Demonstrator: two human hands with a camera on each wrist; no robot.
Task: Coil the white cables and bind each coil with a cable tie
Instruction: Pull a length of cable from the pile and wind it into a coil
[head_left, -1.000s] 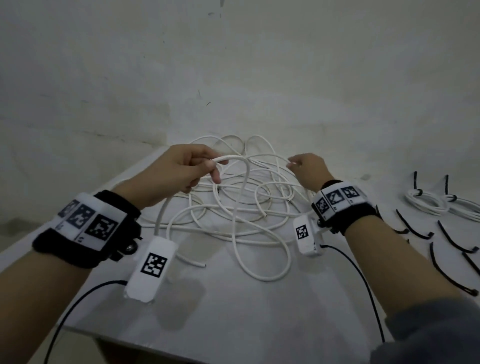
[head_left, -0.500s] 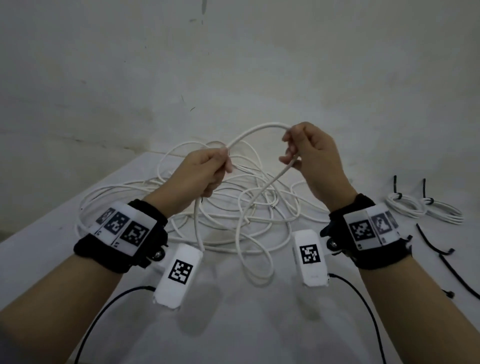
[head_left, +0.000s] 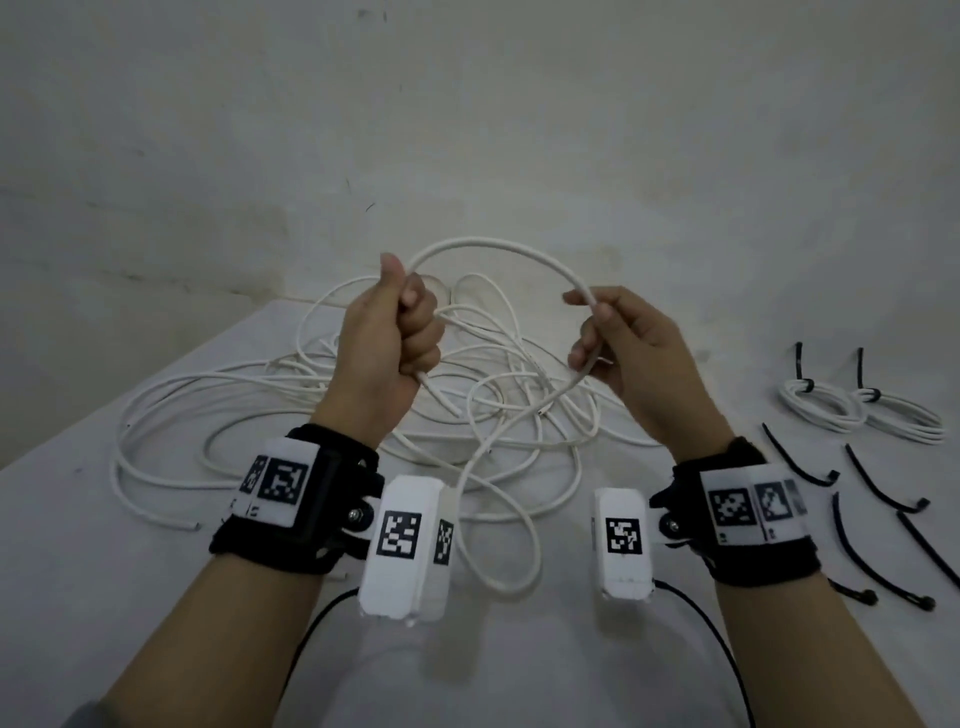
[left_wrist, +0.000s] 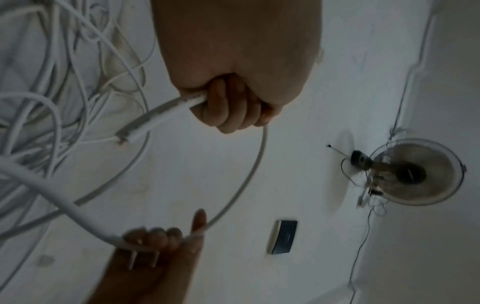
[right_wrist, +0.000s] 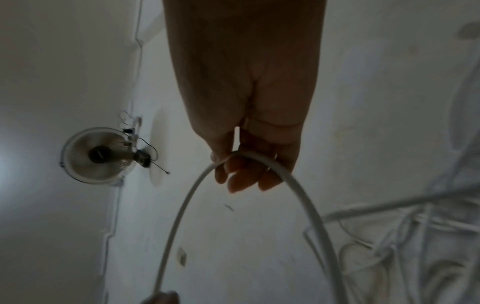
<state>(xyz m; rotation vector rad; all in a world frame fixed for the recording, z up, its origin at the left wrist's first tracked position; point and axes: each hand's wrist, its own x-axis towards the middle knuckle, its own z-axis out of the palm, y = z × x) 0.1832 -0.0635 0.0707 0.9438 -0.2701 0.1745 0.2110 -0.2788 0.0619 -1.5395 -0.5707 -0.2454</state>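
Observation:
A tangle of loose white cables (head_left: 291, 395) lies on the white table (head_left: 93, 597). One white cable (head_left: 498, 247) arches in the air between my two raised hands. My left hand (head_left: 400, 332) grips it in a fist, with the cable's cut end (head_left: 441, 400) poking out below; the left wrist view shows that fist (left_wrist: 233, 107) round the cable end (left_wrist: 161, 115). My right hand (head_left: 613, 338) pinches the same cable between thumb and fingers (right_wrist: 244, 168). From there the cable drops into a loop (head_left: 509, 545) near the table's front.
Two coiled white cables (head_left: 821, 405) (head_left: 904, 415) bound with black ties lie at the right. Several loose black cable ties (head_left: 878, 483) lie in front of them. A pale wall stands behind the table. A fan (left_wrist: 415, 174) hangs on the wall.
Both hands have risen and moved apart, drawing the cable into a wider arch. The left fist has turned upright, and the camera view has dropped slightly.

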